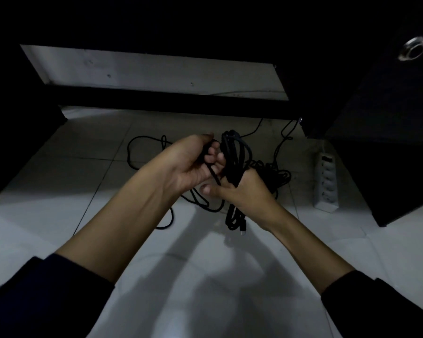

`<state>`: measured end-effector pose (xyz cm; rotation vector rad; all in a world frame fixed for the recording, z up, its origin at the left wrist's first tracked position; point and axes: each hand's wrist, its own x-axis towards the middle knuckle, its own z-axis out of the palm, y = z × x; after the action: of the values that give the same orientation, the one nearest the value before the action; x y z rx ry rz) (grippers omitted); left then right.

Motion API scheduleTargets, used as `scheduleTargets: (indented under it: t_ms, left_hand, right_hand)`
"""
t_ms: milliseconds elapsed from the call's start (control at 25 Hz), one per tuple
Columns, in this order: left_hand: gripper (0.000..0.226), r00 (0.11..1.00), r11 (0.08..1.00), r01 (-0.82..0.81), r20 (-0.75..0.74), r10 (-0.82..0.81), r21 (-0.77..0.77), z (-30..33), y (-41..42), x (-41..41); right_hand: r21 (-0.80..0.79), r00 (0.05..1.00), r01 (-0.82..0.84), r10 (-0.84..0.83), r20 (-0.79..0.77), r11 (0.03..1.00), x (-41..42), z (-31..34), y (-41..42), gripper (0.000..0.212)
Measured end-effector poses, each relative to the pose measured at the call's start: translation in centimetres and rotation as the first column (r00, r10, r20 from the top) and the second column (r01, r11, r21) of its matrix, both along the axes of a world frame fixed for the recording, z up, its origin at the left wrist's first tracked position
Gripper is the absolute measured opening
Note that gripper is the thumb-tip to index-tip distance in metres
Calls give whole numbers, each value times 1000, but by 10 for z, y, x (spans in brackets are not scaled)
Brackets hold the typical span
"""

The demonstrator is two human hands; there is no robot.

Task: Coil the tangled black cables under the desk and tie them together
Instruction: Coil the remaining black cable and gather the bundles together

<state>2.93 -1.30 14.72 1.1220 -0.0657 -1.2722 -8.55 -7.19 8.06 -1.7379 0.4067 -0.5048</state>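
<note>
A coil of black cable (233,152) stands upright in my right hand (244,191), which is closed around its middle; the coil's lower loops and a plug end hang below the fist. My left hand (193,162) is just left of the coil, palm up, fingers curled around a loose black strand (214,175) that runs to the coil. More loose black cable (142,147) lies in loops on the white tiled floor behind and under my hands. A tangled heap of cable (279,174) sits behind my right hand.
A white power strip (326,181) lies on the floor at the right, beside a dark desk side panel (388,154). A black crossbar (171,101) runs across the back, with a pale wall behind. A dark panel stands at the left.
</note>
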Motion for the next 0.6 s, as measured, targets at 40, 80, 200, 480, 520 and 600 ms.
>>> scheduleTargets:
  t_ms: [40, 80, 200, 480, 520, 600]
  left_hand:
    - [31, 1000, 1000, -2, -17, 1, -11, 2, 0, -2]
    - [29, 1000, 1000, 4, -19, -4, -29, 5, 0, -4]
    - [32, 933, 999, 49, 356, -53, 19, 9, 3, -7]
    - [57, 385, 887, 387, 830, -403, 252, -36, 17, 10]
    - [55, 323, 837, 458, 821, -471, 300, -42, 22, 11]
    - [46, 313, 782, 523, 777, -545, 338, -47, 30, 15]
  right_hand:
    - [-9, 1000, 15, -16, -6, 1000, 0, 0, -1, 29]
    - [4, 999, 33, -33, -9, 999, 1, 2, 0, 29]
    - [55, 990, 140, -138, -38, 989, 2, 2, -2, 46]
    - [143, 953, 297, -303, 24, 944, 2, 17, -16, 42]
    - [148, 944, 321, -328, 27, 935, 2, 19, -16, 42]
    - [181, 921, 379, -389, 23, 908, 1, 21, -20, 40]
